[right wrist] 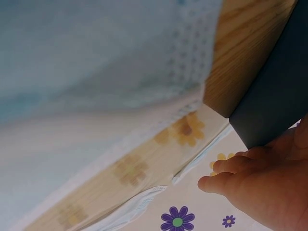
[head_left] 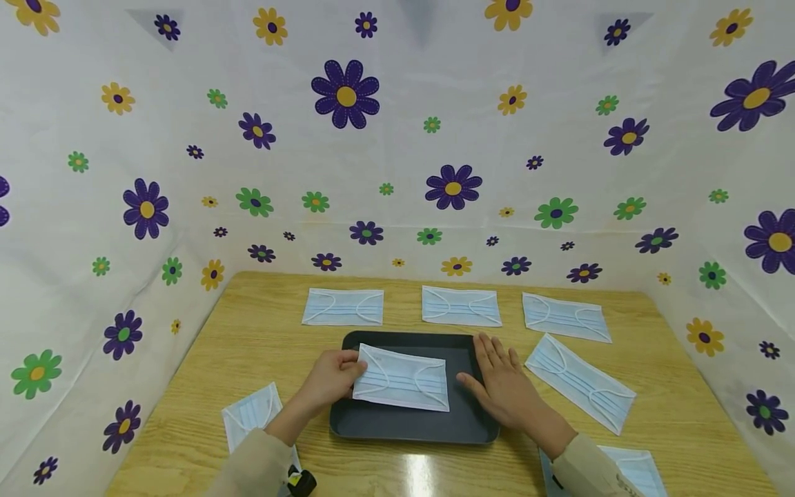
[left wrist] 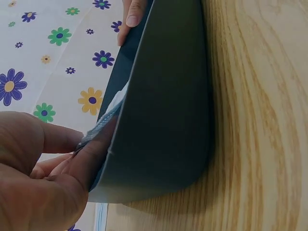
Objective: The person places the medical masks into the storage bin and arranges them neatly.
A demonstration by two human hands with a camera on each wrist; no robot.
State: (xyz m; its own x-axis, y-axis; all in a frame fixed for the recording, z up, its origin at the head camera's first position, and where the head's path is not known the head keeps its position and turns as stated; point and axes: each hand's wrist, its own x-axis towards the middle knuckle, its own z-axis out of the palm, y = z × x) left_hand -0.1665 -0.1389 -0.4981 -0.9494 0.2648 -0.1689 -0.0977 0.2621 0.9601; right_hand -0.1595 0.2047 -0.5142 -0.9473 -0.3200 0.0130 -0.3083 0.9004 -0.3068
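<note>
In the head view a pale blue face mask with white ear loops lies over the dark grey tray. My left hand pinches its left edge between thumb and fingers at the tray's left side. The left wrist view shows the mask's edge between those fingers, close by the tray wall. On the tray's right rim rests my right hand, its fingers straight and pointing away from me. In the right wrist view its fingers lie along the outside of the tray.
Three masks lie along the back of the wooden table, among them a middle one. A slanted mask is right of the tray. Others lie partly under the forearms, such as the left mask. A flowered cloth encloses the table.
</note>
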